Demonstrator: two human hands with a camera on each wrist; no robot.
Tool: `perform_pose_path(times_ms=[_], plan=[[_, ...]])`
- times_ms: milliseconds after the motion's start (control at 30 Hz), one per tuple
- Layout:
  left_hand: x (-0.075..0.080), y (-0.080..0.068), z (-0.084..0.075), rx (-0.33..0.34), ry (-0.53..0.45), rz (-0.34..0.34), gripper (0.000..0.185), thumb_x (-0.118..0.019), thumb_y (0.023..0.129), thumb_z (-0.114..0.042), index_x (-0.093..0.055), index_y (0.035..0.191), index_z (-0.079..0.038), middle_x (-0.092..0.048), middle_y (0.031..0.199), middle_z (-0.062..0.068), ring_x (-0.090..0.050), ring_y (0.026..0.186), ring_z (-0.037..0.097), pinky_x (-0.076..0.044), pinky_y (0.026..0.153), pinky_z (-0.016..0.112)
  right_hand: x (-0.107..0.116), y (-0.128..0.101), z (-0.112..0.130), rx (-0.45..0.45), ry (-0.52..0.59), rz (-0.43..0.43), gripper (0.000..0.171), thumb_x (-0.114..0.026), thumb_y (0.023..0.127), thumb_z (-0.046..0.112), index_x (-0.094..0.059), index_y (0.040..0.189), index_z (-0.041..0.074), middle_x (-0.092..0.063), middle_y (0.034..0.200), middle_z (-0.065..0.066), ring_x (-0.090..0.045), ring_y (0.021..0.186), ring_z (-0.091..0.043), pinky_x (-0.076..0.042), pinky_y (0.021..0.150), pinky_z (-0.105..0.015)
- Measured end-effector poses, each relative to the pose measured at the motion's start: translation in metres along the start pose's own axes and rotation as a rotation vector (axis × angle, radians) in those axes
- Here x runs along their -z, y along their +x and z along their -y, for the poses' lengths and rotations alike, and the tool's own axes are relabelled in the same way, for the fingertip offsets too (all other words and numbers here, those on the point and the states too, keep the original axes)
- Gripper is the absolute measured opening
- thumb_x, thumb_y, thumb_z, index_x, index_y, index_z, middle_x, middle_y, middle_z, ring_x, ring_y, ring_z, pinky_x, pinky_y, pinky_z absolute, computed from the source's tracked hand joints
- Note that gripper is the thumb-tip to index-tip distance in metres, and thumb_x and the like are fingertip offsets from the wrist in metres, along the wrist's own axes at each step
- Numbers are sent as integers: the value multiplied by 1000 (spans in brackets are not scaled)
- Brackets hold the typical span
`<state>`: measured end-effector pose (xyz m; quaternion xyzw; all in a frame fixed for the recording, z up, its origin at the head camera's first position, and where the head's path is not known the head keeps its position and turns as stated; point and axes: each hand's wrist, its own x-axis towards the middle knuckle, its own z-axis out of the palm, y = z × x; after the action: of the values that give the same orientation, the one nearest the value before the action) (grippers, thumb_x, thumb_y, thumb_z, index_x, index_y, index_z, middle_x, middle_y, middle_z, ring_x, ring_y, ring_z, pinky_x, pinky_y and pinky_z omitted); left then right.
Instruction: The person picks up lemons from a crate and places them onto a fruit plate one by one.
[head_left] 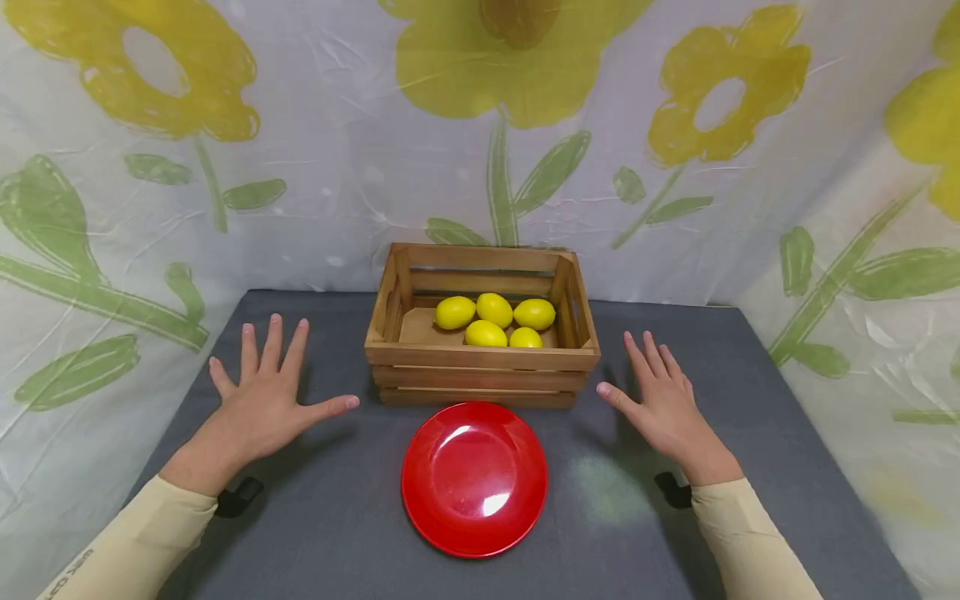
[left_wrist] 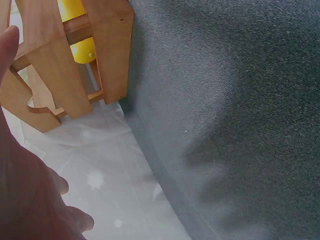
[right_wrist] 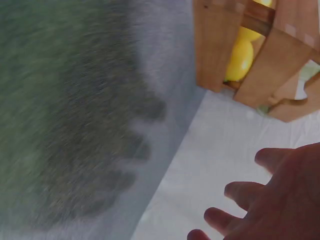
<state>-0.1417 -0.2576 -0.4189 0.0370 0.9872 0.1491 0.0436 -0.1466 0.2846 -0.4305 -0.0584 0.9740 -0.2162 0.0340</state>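
A wooden slatted crate (head_left: 482,358) stands at the middle back of a grey table and holds several yellow lemons (head_left: 495,320). In front of it lies an empty red plate (head_left: 474,477). My left hand (head_left: 262,392) hovers flat and spread over the cloth left of the crate, holding nothing. My right hand (head_left: 660,398) is spread the same way right of the crate, also empty. The left wrist view shows the crate (left_wrist: 65,65) with a lemon (left_wrist: 80,30) between its slats. The right wrist view shows the crate (right_wrist: 260,50), a lemon (right_wrist: 240,57) and my fingers (right_wrist: 240,192).
The grey cloth-covered table (head_left: 337,517) ends at a white backdrop printed with yellow flowers (head_left: 487,125), which wraps round the back and both sides. Black wrist-camera mounts show under both sleeves.
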Motion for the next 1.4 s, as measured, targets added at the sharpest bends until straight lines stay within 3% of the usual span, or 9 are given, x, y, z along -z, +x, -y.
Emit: perform_pose_path(times_ms=[167,267,367,500,633,833,1000,1200,1400], plan=[[-1,2,0,0,-18,7,138,-59,84,-93,15,173,-16,33,175,16,35,157,55,16,106,95,-1,11,1,53,244,-15,78,-40,114,57,-9,176,22,-2,183,-15,-5,167,-53,-10,123,-84],[0,4,-1,-4,-28,13,138,-59,85,-92,16,172,-17,34,175,15,38,157,52,17,106,95,-5,19,2,119,532,-28,68,-29,117,49,-13,175,17,-8,183,-13,-8,167,-50,-10,128,-77],[1,5,-2,-9,-37,11,137,-58,85,-93,16,172,-17,35,174,14,39,157,51,17,106,95,-11,28,6,132,829,-43,73,-20,116,56,-16,175,13,-13,182,-15,-13,167,-48,-9,132,-71],[4,6,-4,-19,-55,-1,136,-58,86,-91,17,172,-17,35,175,13,39,157,50,17,107,94,-25,42,14,59,1180,-85,84,-20,111,67,-19,174,12,-18,181,-19,-17,167,-45,-7,136,-62],[7,6,-9,-42,-79,-27,133,-60,88,-88,15,173,-18,31,177,13,36,159,50,15,108,94,-43,55,24,-29,1418,-97,79,-28,112,61,-20,174,13,-15,183,-12,-12,170,-33,-6,138,-52],[24,4,-30,-89,-91,-64,129,-61,90,-85,12,174,-20,27,179,11,32,162,48,14,112,91,-69,66,42,-124,1546,-159,65,-35,114,40,-26,170,8,-25,175,-7,-23,161,-24,-17,134,-44],[46,4,-55,-153,-93,-61,127,-61,89,-86,12,174,-27,26,180,4,32,164,44,16,118,86,-80,68,47,-150,1553,-222,62,-34,113,27,-26,170,6,-25,174,-11,-24,159,-25,-17,133,-44],[69,12,-88,-243,-67,-26,126,-60,87,-88,9,174,-29,19,182,5,24,167,41,4,128,78,-87,69,47,-127,1512,-207,64,-36,111,31,-26,172,11,-25,177,-12,-23,161,-29,-17,131,-48],[78,29,-119,-295,-14,20,125,-53,84,-95,1,175,-29,9,184,6,12,170,40,-11,129,78,-92,67,48,-128,1487,-211,65,-39,112,33,-26,172,12,-24,179,-12,-22,164,-31,-16,135,-50]])
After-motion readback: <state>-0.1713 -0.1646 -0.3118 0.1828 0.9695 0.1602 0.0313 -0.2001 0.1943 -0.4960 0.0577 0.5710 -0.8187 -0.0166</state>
